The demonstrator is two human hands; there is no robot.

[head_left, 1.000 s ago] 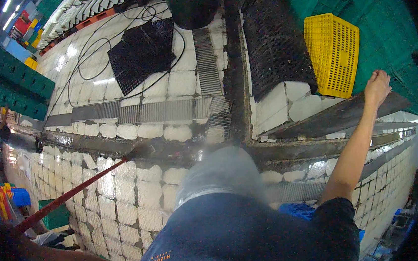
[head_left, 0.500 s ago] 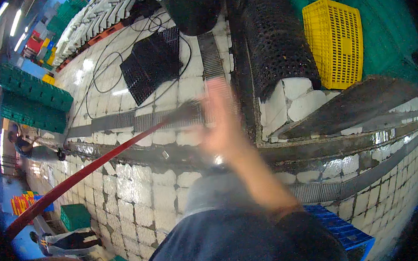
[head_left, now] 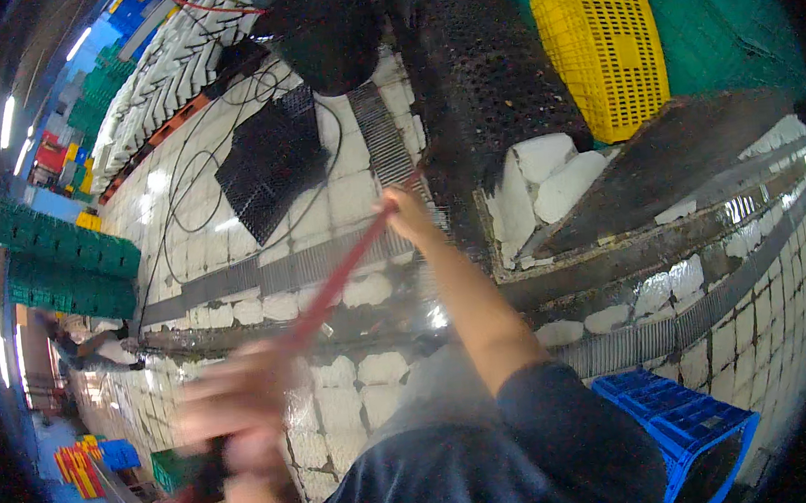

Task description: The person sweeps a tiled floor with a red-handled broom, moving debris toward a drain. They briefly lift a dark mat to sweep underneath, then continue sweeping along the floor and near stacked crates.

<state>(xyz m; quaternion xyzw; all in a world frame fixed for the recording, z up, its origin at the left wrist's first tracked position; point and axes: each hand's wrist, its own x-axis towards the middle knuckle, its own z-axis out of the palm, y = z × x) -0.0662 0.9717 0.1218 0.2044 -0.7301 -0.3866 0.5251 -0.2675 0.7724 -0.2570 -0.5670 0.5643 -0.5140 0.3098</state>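
Observation:
A long red pole [head_left: 340,274] runs slantwise up from the lower left across the floor. My right hand [head_left: 407,215] is closed around its upper part, the arm stretched forward. A little of the pole shows past that hand, and its far end is lost against the dark channel and mat. My left hand [head_left: 238,395] is blurred by motion at the lower part of the pole. The pole runs into this hand, whose fingers look wrapped round it. Beyond my right hand lies a metal drain grate [head_left: 382,138] set in wet, white-patched floor tiles.
A rolled black perforated mat [head_left: 514,69] lies ahead, with a yellow crate [head_left: 601,52] beside it. Another black mat [head_left: 273,162] and a looped hose [head_left: 167,236] lie left. A black bin [head_left: 322,38], blue crate [head_left: 671,410], green crates [head_left: 68,252] and a person [head_left: 91,351] surround me.
My right hand was blurred with fingers stretched out beside the pole's dark, brush-like end; now it grips the pole. My left hand has come into view at the lower part. The view has shifted.

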